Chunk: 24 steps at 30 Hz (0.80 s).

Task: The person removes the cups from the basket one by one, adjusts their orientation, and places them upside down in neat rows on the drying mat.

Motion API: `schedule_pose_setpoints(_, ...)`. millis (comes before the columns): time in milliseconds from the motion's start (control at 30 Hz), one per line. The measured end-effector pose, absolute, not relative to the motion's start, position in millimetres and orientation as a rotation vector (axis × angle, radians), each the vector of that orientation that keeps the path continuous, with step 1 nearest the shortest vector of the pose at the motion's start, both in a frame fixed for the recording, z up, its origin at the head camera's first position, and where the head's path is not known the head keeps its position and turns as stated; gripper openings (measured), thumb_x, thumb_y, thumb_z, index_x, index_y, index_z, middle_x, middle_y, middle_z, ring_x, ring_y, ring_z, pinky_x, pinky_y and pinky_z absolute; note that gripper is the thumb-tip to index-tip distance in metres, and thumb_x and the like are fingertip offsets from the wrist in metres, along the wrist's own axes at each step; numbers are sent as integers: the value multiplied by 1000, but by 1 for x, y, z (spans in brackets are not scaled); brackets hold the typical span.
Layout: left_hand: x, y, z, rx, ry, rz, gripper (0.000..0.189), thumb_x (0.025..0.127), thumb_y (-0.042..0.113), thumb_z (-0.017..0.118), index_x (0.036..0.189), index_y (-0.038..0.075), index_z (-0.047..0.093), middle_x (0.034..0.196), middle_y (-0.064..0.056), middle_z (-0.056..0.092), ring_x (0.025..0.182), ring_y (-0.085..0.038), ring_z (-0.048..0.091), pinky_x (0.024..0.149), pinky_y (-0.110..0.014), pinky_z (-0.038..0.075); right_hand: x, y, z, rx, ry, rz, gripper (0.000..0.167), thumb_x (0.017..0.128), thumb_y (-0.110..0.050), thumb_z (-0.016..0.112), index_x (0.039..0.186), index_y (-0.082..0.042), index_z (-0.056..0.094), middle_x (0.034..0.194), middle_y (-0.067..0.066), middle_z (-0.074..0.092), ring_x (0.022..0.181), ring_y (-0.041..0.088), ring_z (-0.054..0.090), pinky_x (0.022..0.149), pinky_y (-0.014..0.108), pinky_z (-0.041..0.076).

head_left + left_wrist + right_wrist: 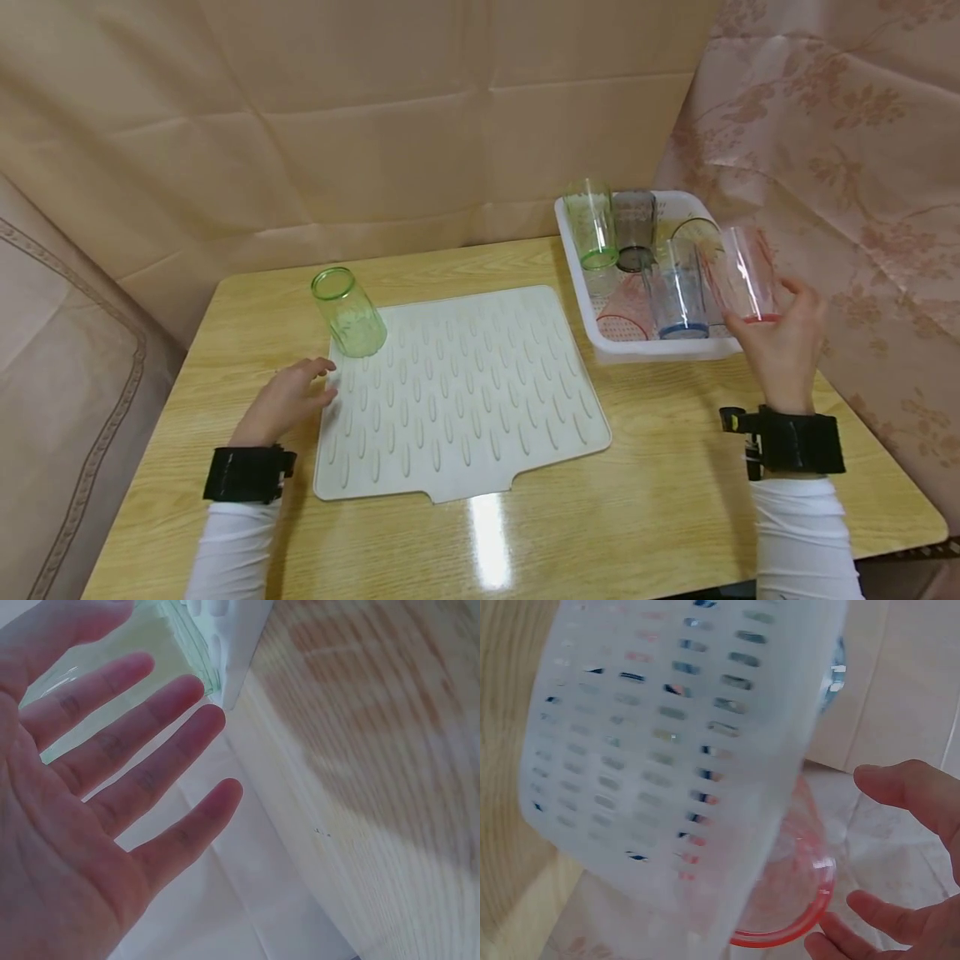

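At the left edge of a pale ridged drying mat point(457, 392) stands a green-tinted glass point(348, 317). My left hand point(288, 400) is just in front of it, fingers spread and holding nothing; the left wrist view shows the bare palm, with the green glass point(161, 645) behind the fingers. On the right, my right hand point(783, 342) reaches around a pink-tinted glass point(750, 271) at the basket's front right corner. Seen from the right wrist, its thumb and fingers are spread beside the glass's red rim point(821, 900), without a visible grip.
A white perforated basket point(637, 354) stands at the table's back right. Inside are a green glass point(591, 221), a grey glass point(635, 225), a blue-based glass point(678, 292) and a pink glass lying tilted point(626, 312). Draped cloth point(375, 150) hangs behind the wooden table point(600, 517).
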State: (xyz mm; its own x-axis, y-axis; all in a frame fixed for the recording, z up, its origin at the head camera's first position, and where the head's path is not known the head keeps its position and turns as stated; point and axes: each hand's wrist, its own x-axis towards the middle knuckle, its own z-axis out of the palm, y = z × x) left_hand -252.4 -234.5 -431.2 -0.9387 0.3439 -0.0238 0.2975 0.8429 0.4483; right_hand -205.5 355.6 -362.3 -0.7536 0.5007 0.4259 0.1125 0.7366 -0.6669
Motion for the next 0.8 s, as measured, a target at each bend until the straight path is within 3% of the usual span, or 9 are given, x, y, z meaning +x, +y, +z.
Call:
schedule_pose_setpoints(300, -252, -234, -434, 547, 2927, 641, 32, 87, 8, 69, 115, -6, 60, 106, -23, 64, 97, -37, 61, 84, -53, 49, -210, 364, -372, -559, -2369, 867, 84, 79, -16, 77, 144, 3, 29, 139, 31, 30, 124, 46, 34, 101, 61, 29)
schedule_pose_setpoints(800, -250, -234, -439, 534, 2933, 607, 34, 85, 7, 72, 114, -5, 61, 103, -21, 65, 94, -33, 62, 80, -50, 51, -217, 369, -388, -593, -2358, 791, 80, 80, -17, 77, 143, 1, 31, 134, 29, 45, 118, 48, 46, 94, 64, 36)
